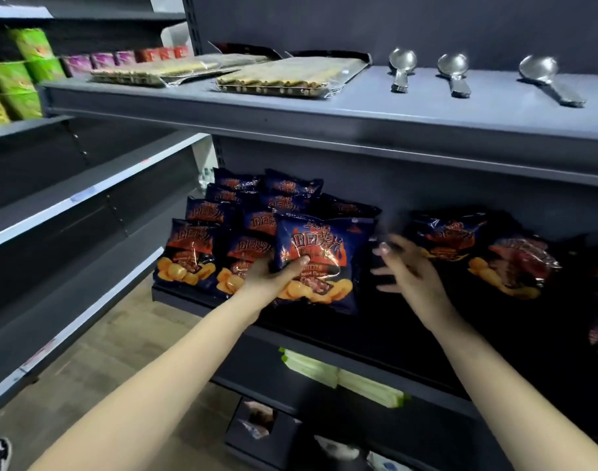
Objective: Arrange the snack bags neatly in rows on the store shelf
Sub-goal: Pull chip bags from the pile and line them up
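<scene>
While the left hand (270, 277) grips a snack bag (325, 246) at the shelf's (386, 334) front edge beside the packed rows (219, 232), the right hand (406, 266) hovers, fingers spread, over bare shelf between them and two loose bags (515, 263).

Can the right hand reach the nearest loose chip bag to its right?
Probably yes: the right hand is open and holds nothing, and the loose chip bag lies just beyond its fingers, with nothing between them.

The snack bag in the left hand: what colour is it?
Snack bag: dark blue, red-orange lettering, golden chips pictured; head view.
</scene>
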Motion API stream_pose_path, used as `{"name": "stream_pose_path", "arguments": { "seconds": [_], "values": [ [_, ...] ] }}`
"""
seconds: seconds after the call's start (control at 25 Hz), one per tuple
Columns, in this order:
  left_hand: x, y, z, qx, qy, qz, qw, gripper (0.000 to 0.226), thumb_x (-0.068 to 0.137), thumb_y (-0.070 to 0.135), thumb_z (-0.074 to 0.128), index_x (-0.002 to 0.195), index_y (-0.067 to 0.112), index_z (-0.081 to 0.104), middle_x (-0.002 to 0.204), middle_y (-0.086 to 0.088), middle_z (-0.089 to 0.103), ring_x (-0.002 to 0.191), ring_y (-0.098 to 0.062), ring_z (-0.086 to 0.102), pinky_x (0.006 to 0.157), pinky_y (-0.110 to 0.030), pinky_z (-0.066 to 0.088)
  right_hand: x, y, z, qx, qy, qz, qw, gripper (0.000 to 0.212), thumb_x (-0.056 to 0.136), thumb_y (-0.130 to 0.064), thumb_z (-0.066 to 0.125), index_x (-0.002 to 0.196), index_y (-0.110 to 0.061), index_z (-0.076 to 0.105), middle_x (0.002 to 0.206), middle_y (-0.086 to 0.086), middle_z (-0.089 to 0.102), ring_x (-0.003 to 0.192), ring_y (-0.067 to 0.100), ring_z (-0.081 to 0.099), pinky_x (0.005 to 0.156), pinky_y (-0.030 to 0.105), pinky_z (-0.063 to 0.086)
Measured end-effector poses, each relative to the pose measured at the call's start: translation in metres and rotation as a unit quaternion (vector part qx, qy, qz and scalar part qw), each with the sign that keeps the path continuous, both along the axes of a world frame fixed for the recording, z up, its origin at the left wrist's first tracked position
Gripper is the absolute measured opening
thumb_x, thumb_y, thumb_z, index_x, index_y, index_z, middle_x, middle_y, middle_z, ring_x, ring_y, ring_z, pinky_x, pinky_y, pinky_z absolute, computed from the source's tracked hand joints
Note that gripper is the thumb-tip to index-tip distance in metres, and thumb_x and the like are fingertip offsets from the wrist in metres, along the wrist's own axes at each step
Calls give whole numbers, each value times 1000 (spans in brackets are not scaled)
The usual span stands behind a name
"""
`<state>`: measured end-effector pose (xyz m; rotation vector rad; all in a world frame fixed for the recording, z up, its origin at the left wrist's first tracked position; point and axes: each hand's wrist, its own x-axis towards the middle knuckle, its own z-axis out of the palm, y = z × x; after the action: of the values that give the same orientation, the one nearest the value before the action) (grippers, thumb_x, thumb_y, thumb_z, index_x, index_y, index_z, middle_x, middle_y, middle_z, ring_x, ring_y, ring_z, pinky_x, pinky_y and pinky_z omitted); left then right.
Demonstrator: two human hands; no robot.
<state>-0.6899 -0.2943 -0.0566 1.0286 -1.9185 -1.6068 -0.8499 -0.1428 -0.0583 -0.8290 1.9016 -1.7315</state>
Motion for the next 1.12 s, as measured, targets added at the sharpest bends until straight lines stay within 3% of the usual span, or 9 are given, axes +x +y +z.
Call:
{"name": "stream_pose_path", "arguments": {
  "seconds": [0.16,0.24,0.32,0.48,0.64,0.76,0.84,1.04,1.12],
  "values": [
    [-8,8,-30,91,61,7,994,37,80,44,65,110,28,50,111,7,58,112,-14,53,90,-26,39,47,-4,-26,95,-31,76,992,47,86,-25,64,126,-33,41,120,0,55,86,1,58,75,17,52],
    [-10,12,-39,80,88,1,993,34,81,39,65,111,25,54,106,7,61,107,-15,58,87,-25,41,59,-9,-36,87,-30,31,995,38,83,-20,68,106,-36,42,111,-2,57,87,5,59,75,15,51],
    [-12,12,-44,72,90,1,993,37,82,38,66,113,22,55,102,9,62,100,-11,59,84,-21,44,61,-11,-44,111,32,-13,993,33,82,-25,70,107,-28,49,104,-9,61,96,10,61,74,8,46],
    [-15,10,-46,17,99,-38,994,30,84,30,66,110,25,52,96,16,61,93,-2,58,69,-4,43,63,-12,-55,116,27,-59,991,42,80,-31,71,117,-18,57,107,-2,67,101,14,63,89,29,49],
    [-16,8,-49,-95,99,-47,989,53,86,32,64,130,28,35,105,14,59,93,5,57,73,-6,44,69,-15,-57,111,16,-99,989,27,81,-24,71,105,-19,59,93,-10,63,89,9,61,73,7,42],
    [-13,10,-53,-176,62,-62,980,66,87,39,57,141,34,20,127,9,54,106,-8,57,81,-22,46,75,-18,-59,84,13,-128,988,72,82,-17,70,141,-26,30,112,-20,49,104,1,49,74,3,37],
    [-11,12,-55,-182,58,-78,978,73,88,31,57,146,34,12,142,8,40,115,-3,48,87,-22,41,82,-18,-62,62,29,-143,987,86,81,-12,69,147,-29,16,116,-22,47,106,0,49,72,-1,39],
    [-6,14,-65,-214,47,-121,968,89,87,11,58,148,30,-4,155,4,17,131,-1,29,91,2,26,94,-21,-80,92,57,-180,978,88,80,-14,67,147,-32,12,108,-8,60,97,16,61,74,23,46],
    [-7,15,-68,-240,29,-128,962,92,86,11,59,147,27,-9,157,1,11,132,-7,31,89,1,26,93,-23,-86,107,62,-191,974,88,81,-17,68,147,-32,11,116,2,62,102,22,62,77,26,46]
  ]
}}
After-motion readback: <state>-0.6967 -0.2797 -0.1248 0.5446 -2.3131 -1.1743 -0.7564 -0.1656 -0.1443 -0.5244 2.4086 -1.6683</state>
